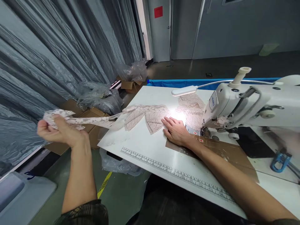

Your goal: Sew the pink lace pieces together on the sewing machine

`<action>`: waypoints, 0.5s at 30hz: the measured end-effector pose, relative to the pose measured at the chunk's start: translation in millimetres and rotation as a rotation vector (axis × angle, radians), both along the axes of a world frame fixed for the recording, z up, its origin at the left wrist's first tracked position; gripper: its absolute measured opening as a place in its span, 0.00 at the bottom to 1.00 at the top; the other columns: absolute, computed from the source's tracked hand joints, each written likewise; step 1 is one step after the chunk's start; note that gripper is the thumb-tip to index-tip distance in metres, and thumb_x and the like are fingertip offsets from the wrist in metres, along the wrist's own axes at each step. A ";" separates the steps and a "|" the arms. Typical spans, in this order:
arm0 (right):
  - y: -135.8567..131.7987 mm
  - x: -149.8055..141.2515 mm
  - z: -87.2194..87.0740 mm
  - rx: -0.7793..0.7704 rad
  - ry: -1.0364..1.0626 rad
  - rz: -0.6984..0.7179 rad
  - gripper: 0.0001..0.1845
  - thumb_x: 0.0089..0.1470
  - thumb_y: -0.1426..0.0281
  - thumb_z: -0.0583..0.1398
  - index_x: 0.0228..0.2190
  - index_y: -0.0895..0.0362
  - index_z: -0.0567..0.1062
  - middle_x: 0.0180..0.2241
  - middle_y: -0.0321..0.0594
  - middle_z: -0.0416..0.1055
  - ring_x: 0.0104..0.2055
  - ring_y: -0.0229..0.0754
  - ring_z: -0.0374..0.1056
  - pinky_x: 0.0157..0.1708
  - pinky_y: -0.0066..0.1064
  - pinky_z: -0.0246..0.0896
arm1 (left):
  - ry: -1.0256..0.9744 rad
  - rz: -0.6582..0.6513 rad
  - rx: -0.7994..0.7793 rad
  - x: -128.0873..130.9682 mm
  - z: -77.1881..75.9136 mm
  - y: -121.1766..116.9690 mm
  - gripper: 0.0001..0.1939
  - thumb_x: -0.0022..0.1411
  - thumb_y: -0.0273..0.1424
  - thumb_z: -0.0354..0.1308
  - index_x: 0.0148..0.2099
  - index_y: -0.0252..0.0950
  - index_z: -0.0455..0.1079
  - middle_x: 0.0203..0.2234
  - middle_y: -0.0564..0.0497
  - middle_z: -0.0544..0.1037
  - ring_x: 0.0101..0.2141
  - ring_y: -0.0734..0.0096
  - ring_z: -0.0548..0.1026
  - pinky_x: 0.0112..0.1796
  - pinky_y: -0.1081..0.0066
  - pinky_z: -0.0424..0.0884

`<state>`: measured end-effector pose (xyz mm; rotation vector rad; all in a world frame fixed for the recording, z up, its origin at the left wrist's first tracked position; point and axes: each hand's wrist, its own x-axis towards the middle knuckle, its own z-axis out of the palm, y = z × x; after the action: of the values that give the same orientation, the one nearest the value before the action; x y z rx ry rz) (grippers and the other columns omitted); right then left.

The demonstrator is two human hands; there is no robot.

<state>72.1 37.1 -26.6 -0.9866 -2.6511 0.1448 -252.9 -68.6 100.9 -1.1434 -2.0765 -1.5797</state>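
Note:
My left hand (62, 129) is raised off the table's left side, its fingers closed round the end of a pale lace strip (93, 121). The strip stretches from that hand over the table edge towards pinkish lace fabric (153, 116) on the white tabletop. Flat on the table, my right hand (175, 129) rests with fingers extended at the right edge of this lace. More lace (191, 107) lies behind it, beside the needle area of a white sewing machine (243, 106). A bright lamp glow washes out the cloth near my right fingertips.
A white lamp (184, 91) hangs over the table. Blue-handled snips (278, 162) lie at the right, near a dark flat object (255, 142). A printed ruler (173, 172) runs along the front edge. Cardboard boxes (93, 114) with plastic bags stand left, before a grey curtain (58, 53).

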 end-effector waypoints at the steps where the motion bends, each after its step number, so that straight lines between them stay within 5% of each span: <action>1: -0.3 0.0 0.1 0.002 -0.001 0.000 0.29 0.65 0.62 0.45 0.62 0.58 0.63 0.66 0.49 0.56 0.65 0.55 0.54 0.55 0.46 0.56 | -0.011 0.039 0.020 1.4 1.6 -9.0 0.27 0.56 0.42 0.61 0.56 0.45 0.60 0.48 0.56 0.74 0.55 0.58 0.69 0.51 0.56 0.70; 7: -2.7 -0.2 -0.4 0.006 -0.001 -0.020 0.29 0.65 0.62 0.46 0.63 0.57 0.63 0.66 0.49 0.57 0.66 0.54 0.53 0.57 0.47 0.55 | -0.058 0.411 0.380 5.9 8.2 -29.1 0.24 0.54 0.36 0.47 0.55 0.47 0.56 0.54 0.60 0.72 0.58 0.70 0.69 0.57 0.65 0.67; 10: -3.5 0.3 -1.6 -0.005 -0.008 -0.036 0.29 0.66 0.62 0.45 0.63 0.58 0.62 0.66 0.48 0.56 0.66 0.53 0.53 0.58 0.46 0.53 | -0.111 0.425 0.538 -9.0 13.0 -28.0 0.22 0.49 0.33 0.44 0.49 0.42 0.56 0.50 0.56 0.75 0.53 0.71 0.73 0.56 0.64 0.68; 15: -3.1 1.1 -2.2 -0.005 -0.008 -0.032 0.29 0.66 0.61 0.46 0.63 0.58 0.62 0.66 0.48 0.56 0.66 0.53 0.53 0.58 0.45 0.53 | -0.051 0.467 0.529 -44.1 26.6 -42.8 0.17 0.49 0.43 0.44 0.41 0.44 0.57 0.44 0.58 0.74 0.53 0.61 0.71 0.59 0.57 0.62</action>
<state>73.1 34.1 -28.7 -1.0326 -2.6418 0.1401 -296.9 -111.4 127.5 -0.4045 -1.6306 -1.7581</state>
